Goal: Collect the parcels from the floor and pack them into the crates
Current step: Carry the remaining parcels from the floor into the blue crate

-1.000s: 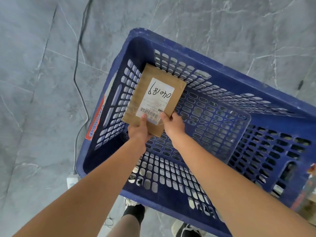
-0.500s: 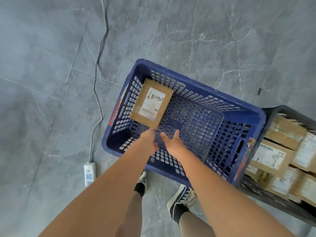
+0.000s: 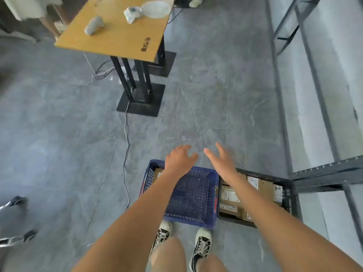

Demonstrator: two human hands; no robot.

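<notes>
Hovering empty | left hand (image 3: 179,160) and right hand (image 3: 223,160) spreading wide, holding nothing | blue crate (image 3: 193,197) lying beneath wrists, probably awaiting parcels

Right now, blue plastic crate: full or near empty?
Near empty. The blue perforated plastic crate shows mostly bare mesh floor; only one brown cardboard parcel is visible, at its far-left corner, partly hidden by the left forearm.

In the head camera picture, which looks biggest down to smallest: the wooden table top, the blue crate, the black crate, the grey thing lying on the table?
1. Wooden table top
2. Blue crate
3. Black crate, close to the blue one; an arm hides part of it, so that order is unsure
4. Grey thing, clearly smallest, though it is farther away
</notes>
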